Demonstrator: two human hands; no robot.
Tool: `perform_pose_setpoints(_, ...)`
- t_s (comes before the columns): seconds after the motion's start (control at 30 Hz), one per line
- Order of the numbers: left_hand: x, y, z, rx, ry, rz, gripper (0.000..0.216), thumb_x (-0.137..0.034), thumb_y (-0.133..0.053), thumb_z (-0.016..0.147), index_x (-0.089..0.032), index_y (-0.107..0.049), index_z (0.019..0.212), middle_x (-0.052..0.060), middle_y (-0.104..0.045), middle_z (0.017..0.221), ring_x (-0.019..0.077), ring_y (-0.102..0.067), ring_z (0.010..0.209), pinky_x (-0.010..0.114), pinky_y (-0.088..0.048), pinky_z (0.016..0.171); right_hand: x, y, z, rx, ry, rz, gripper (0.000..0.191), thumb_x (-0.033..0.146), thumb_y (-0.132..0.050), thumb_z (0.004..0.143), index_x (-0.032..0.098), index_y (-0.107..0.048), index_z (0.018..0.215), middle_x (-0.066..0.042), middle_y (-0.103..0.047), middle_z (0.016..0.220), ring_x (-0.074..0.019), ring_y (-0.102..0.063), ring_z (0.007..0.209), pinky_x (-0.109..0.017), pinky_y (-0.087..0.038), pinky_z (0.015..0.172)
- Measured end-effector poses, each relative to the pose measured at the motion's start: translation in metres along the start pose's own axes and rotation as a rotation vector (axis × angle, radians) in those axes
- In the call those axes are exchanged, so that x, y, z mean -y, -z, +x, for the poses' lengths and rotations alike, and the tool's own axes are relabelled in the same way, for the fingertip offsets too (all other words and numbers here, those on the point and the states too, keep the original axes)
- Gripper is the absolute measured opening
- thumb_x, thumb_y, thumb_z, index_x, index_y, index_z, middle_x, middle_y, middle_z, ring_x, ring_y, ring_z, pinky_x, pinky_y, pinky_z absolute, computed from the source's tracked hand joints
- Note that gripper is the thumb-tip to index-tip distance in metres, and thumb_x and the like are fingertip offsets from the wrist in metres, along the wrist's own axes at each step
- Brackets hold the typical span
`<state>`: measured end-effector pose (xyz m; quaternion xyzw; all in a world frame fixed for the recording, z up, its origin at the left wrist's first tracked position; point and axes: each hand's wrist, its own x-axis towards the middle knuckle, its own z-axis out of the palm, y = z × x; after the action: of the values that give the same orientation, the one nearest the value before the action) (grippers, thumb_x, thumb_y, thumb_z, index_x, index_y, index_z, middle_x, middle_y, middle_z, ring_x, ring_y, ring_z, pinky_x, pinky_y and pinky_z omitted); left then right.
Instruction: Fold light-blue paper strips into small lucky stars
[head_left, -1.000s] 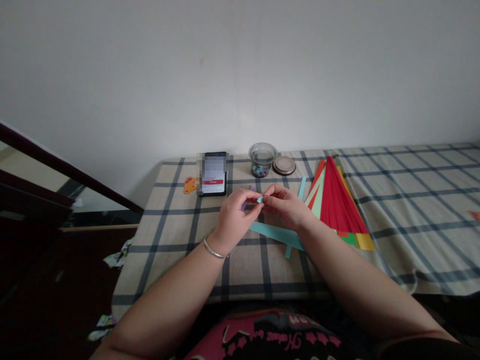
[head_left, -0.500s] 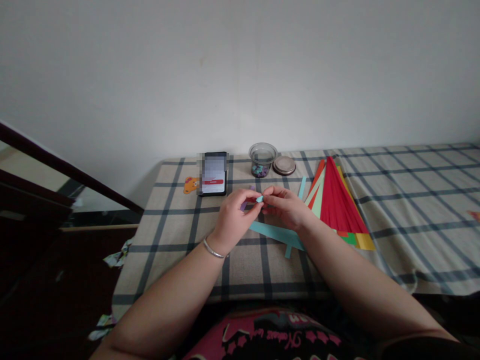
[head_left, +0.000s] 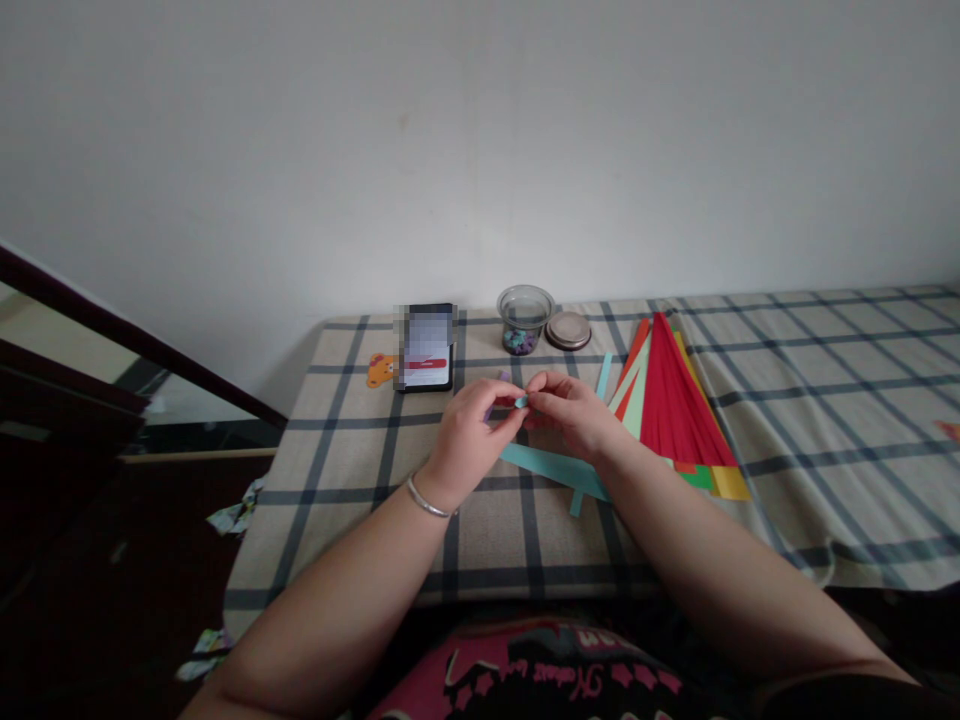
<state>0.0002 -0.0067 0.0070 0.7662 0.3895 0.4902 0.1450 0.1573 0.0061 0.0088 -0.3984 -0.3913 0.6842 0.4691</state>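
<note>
Between the fingertips of both hands is a small light-blue folded paper piece (head_left: 521, 402). My left hand (head_left: 480, 420) pinches it from the left, thumb below and index finger above. From the right, my right hand (head_left: 566, 412) closes its thumb and index finger on the same piece. Light-blue paper strips (head_left: 555, 468) lie on the cloth below my hands, partly under the right forearm. A purple strip (head_left: 505, 377) shows just behind my left fingers, mostly hidden by them.
Behind my hands stands a clear jar (head_left: 525, 318) with small blue and purple pieces inside, its lid (head_left: 568, 330) beside it. A tablet (head_left: 429, 348) lies left, over an orange bear shape (head_left: 381, 370). Fanned coloured paper strips (head_left: 679, 400) lie right on the checked tablecloth (head_left: 345, 470).
The fingers have shifted slightly around the small blue paper piece, which has turned a little and sits marginally lower. Everything else stays in place.
</note>
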Motion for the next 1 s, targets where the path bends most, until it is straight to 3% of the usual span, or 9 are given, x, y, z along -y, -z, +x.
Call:
perform_pose_setpoints(0.4, 0.0047, -0.0050, -0.0013, 0.018, 0.135, -0.223, 0.014, -0.011, -0.066, 0.077, -0.018, -0.063, 0.089, 0.002, -0.069, 0.087, 0.0120, -0.067, 0.075, 0.025, -0.058, 0.073, 0.0042, 0.0000, -0.0015, 0.038, 0.073, -0.115, 0.035, 0.040, -0.083, 0.055, 0.018, -0.058, 0.066, 0.004, -0.059, 0.063, -0.0080, -0.055, 0.056, -0.022, -0.049, 0.055)
perform_pose_setpoints(0.67, 0.0035, -0.0001, -0.0007, 0.006, 0.013, -0.053, 0.015, -0.010, -0.065, 0.078, -0.020, -0.065, 0.090, 0.003, -0.070, 0.085, 0.0143, -0.067, 0.078, 0.028, -0.056, 0.074, 0.0051, 0.0015, -0.0009, 0.008, 0.142, -0.179, 0.034, 0.037, -0.084, 0.055, 0.019, -0.058, 0.065, 0.004, -0.062, 0.061, -0.0090, -0.057, 0.056, -0.024, -0.050, 0.057)
perform_pose_setpoints(0.87, -0.0011, 0.0019, 0.0015, -0.007, -0.052, -0.026, 0.011, -0.015, -0.067, 0.079, -0.020, -0.064, 0.088, 0.002, -0.069, 0.082, 0.0143, -0.066, 0.077, 0.028, -0.055, 0.075, 0.0017, 0.0042, -0.0006, 0.121, -0.053, 0.070, 0.036, 0.037, -0.086, 0.054, 0.019, -0.058, 0.068, 0.004, -0.062, 0.061, -0.0090, -0.058, 0.054, -0.025, -0.052, 0.057)
perform_pose_setpoints(1.0, 0.0003, 0.0015, 0.0015, -0.003, -0.050, -0.017, 0.014, -0.011, -0.066, 0.079, -0.020, -0.064, 0.090, 0.002, -0.069, 0.084, 0.0138, -0.065, 0.077, 0.028, -0.054, 0.075, 0.0013, 0.0026, -0.0011, 0.089, -0.044, 0.049, 0.037, 0.040, -0.087, 0.052, 0.018, -0.063, 0.071, 0.003, -0.065, 0.064, -0.0078, -0.058, 0.053, -0.023, -0.051, 0.056)
